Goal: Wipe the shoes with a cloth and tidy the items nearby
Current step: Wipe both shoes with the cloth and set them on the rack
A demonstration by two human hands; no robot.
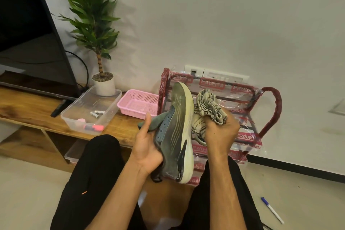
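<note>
My left hand (147,147) grips a dark grey-green sports shoe (176,132) with a cream sole, held up on its side in front of me, toe pointing away. My right hand (222,132) holds a bunched, pale patterned cloth (209,108) against the shoe's sole edge. Behind both stands a red metal shoe rack (268,99) still in printed plastic wrap.
A low wooden TV bench (28,110) holds a clear plastic box (91,110) with batteries and pink markers, a pink basket (139,103), a potted plant (103,84), a remote (58,108) and a TV (28,24). A blue-capped pen (272,210) lies on the floor at right.
</note>
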